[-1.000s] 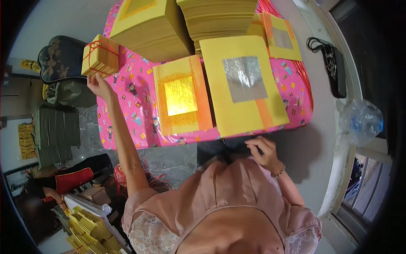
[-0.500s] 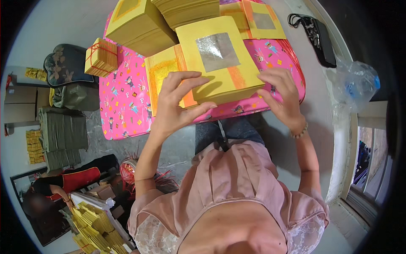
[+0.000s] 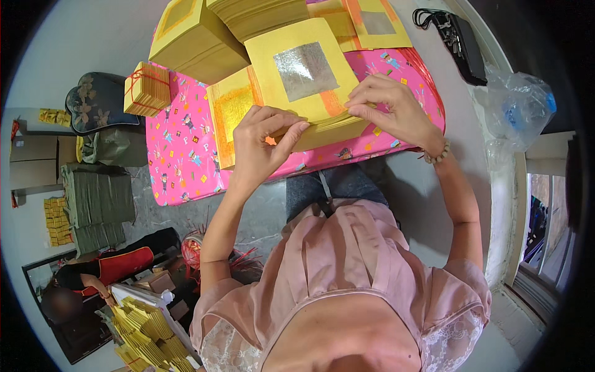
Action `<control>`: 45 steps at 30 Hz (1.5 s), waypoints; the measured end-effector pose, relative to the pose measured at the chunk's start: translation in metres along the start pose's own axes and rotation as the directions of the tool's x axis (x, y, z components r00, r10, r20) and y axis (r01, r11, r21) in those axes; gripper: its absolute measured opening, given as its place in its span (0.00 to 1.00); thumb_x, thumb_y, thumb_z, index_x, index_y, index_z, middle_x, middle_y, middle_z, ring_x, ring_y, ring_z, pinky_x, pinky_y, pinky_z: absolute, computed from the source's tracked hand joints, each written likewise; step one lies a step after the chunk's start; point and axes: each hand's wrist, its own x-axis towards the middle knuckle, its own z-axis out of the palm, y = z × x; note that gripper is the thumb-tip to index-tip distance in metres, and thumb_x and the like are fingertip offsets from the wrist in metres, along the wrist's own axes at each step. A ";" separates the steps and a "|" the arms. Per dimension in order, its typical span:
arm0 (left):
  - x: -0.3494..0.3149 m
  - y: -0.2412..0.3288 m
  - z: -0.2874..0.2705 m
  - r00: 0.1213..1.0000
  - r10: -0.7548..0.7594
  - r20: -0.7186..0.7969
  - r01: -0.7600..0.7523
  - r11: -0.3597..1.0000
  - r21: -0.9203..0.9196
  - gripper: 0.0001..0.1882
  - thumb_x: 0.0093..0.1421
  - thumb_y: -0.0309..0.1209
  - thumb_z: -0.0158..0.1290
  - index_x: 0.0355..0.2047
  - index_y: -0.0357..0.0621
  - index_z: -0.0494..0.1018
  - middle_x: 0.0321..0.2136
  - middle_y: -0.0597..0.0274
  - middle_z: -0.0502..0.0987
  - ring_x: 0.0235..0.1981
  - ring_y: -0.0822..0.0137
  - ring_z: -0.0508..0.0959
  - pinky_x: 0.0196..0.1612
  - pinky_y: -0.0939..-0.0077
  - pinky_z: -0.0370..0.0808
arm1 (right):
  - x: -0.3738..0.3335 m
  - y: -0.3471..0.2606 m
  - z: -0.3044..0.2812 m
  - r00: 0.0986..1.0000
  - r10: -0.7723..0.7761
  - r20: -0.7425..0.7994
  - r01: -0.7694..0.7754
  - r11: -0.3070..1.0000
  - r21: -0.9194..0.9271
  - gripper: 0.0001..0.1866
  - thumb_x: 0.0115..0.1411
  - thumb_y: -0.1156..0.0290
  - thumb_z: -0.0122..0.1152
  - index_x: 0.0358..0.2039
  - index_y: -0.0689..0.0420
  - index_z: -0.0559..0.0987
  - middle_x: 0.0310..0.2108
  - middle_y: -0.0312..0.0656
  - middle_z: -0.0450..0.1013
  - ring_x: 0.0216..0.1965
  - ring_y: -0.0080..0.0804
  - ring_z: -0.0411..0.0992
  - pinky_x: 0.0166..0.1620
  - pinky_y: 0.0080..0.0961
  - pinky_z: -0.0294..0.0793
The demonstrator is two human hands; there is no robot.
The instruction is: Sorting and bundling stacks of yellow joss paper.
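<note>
One yellow paper stack (image 3: 305, 73), long axis running away, leaning left.
Left hand (image 3: 263, 131) and right hand (image 3: 392, 106), earlier spread, now pinch its near edge.

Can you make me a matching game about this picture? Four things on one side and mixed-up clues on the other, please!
Things:
1. Table cover
2. Small paper bundle
3. Shiny gold square
4. Stack with the silver square

Clues:
A. Has an orange border
B. Has the left hand and right hand at its near edge
C. Pink with little printed figures
D. Tied with red string

Right pairs: 1-C, 2-D, 3-A, 4-B
</note>
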 end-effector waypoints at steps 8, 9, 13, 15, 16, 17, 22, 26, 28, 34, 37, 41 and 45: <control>0.004 0.004 -0.001 0.998 -0.054 0.012 0.053 0.997 0.064 0.05 0.55 0.29 0.63 0.27 0.40 0.81 0.21 0.61 0.79 0.23 0.70 0.74 0.29 0.77 0.70 | 0.005 -0.003 -0.004 0.993 0.084 0.082 -0.086 0.996 0.022 0.07 0.59 0.70 0.62 0.32 0.61 0.81 0.33 0.39 0.75 0.38 0.31 0.72 0.42 0.27 0.71; 0.005 0.003 -0.001 0.998 -0.060 0.009 0.059 0.996 0.061 0.06 0.55 0.29 0.63 0.27 0.39 0.81 0.20 0.61 0.79 0.22 0.70 0.74 0.29 0.77 0.70 | 0.005 -0.003 -0.005 0.993 0.082 0.082 -0.083 0.996 0.012 0.07 0.60 0.70 0.62 0.32 0.61 0.80 0.33 0.39 0.75 0.38 0.31 0.72 0.42 0.27 0.71; 0.006 0.002 0.001 0.998 -0.057 -0.017 0.058 0.997 0.054 0.06 0.55 0.29 0.62 0.27 0.39 0.81 0.19 0.60 0.79 0.21 0.70 0.74 0.27 0.77 0.70 | 0.006 -0.001 -0.004 0.993 0.088 0.084 -0.090 0.996 0.023 0.07 0.60 0.70 0.62 0.31 0.61 0.79 0.33 0.39 0.74 0.39 0.31 0.72 0.43 0.28 0.71; 0.007 0.002 0.001 0.998 -0.052 -0.023 0.053 0.996 0.065 0.06 0.56 0.29 0.62 0.27 0.38 0.81 0.20 0.60 0.79 0.21 0.70 0.74 0.27 0.77 0.70 | 0.007 0.001 -0.003 0.997 0.064 0.042 -0.066 0.997 0.046 0.10 0.58 0.64 0.63 0.32 0.58 0.81 0.31 0.41 0.75 0.36 0.38 0.73 0.40 0.33 0.71; 0.008 0.002 0.001 0.999 -0.045 -0.029 0.047 0.996 0.076 0.06 0.56 0.29 0.62 0.27 0.38 0.81 0.20 0.59 0.79 0.21 0.70 0.74 0.26 0.77 0.70 | 0.007 0.000 -0.004 0.997 0.062 0.043 -0.064 0.997 0.046 0.10 0.58 0.64 0.63 0.32 0.58 0.81 0.31 0.41 0.75 0.36 0.38 0.73 0.40 0.33 0.71; 0.008 0.002 0.001 0.998 -0.045 -0.031 0.047 0.996 0.077 0.06 0.56 0.29 0.62 0.27 0.38 0.81 0.20 0.59 0.79 0.21 0.70 0.74 0.26 0.77 0.70 | 0.007 -0.002 -0.005 0.999 0.040 0.037 -0.040 0.999 0.006 0.11 0.58 0.63 0.63 0.34 0.58 0.80 0.32 0.41 0.74 0.36 0.39 0.73 0.40 0.33 0.71; 0.007 0.003 0.001 0.995 -0.089 -0.033 0.090 0.995 0.034 0.07 0.57 0.29 0.61 0.29 0.37 0.80 0.21 0.58 0.79 0.21 0.67 0.75 0.28 0.73 0.72 | 0.008 -0.002 -0.008 0.993 -0.102 0.053 0.109 0.981 -0.157 0.14 0.57 0.63 0.63 0.40 0.58 0.78 0.34 0.43 0.74 0.38 0.41 0.73 0.40 0.34 0.72; 0.009 0.004 -0.003 0.999 -0.033 0.042 0.029 0.996 0.085 0.06 0.59 0.28 0.57 0.32 0.37 0.79 0.23 0.56 0.77 0.25 0.63 0.76 0.30 0.72 0.71 | 0.008 -0.002 -0.006 0.984 -0.173 0.040 0.177 0.948 -0.263 0.16 0.58 0.67 0.61 0.46 0.55 0.77 0.38 0.42 0.74 0.39 0.41 0.74 0.41 0.34 0.73; 0.008 0.000 0.003 0.999 0.035 0.018 -0.036 0.998 0.042 0.05 0.60 0.26 0.54 0.34 0.38 0.78 0.26 0.54 0.75 0.29 0.56 0.75 0.31 0.68 0.71 | 0.011 -0.006 -0.004 0.979 -0.202 0.036 0.203 0.934 -0.295 0.17 0.58 0.68 0.61 0.49 0.54 0.76 0.40 0.41 0.74 0.40 0.40 0.74 0.42 0.33 0.74; 0.009 0.003 0.007 0.997 -0.005 0.071 0.008 0.999 -0.032 0.07 0.62 0.24 0.50 0.40 0.38 0.75 0.30 0.51 0.73 0.32 0.51 0.74 0.35 0.63 0.72 | 0.014 -0.003 -0.002 0.945 -0.320 0.073 0.317 0.834 -0.451 0.24 0.55 0.77 0.59 0.54 0.53 0.74 0.46 0.42 0.73 0.43 0.41 0.74 0.46 0.31 0.75; 0.012 0.002 0.006 0.996 0.014 0.092 -0.013 1.000 -0.016 0.08 0.64 0.25 0.48 0.42 0.37 0.74 0.31 0.50 0.73 0.33 0.52 0.75 0.37 0.65 0.72 | 0.015 -0.002 -0.004 0.945 -0.308 0.109 0.322 0.819 -0.475 0.26 0.54 0.78 0.56 0.55 0.52 0.74 0.46 0.41 0.74 0.43 0.40 0.74 0.45 0.31 0.75; 0.013 0.003 0.003 0.990 0.040 0.138 -0.043 0.999 0.014 0.10 0.64 0.26 0.49 0.44 0.37 0.74 0.34 0.49 0.74 0.35 0.52 0.75 0.39 0.66 0.72 | 0.013 0.003 -0.001 0.960 -0.268 0.080 0.274 0.848 -0.453 0.26 0.56 0.75 0.52 0.57 0.48 0.73 0.45 0.37 0.75 0.43 0.35 0.74 0.44 0.31 0.74; 0.013 0.005 0.001 0.984 0.054 0.168 -0.063 0.997 0.049 0.12 0.61 0.27 0.53 0.45 0.37 0.73 0.35 0.50 0.74 0.36 0.52 0.75 0.39 0.65 0.72 | 0.012 0.006 0.000 0.962 -0.260 0.087 0.271 0.860 -0.433 0.23 0.55 0.75 0.53 0.54 0.50 0.75 0.38 0.39 0.75 0.39 0.37 0.75 0.41 0.33 0.74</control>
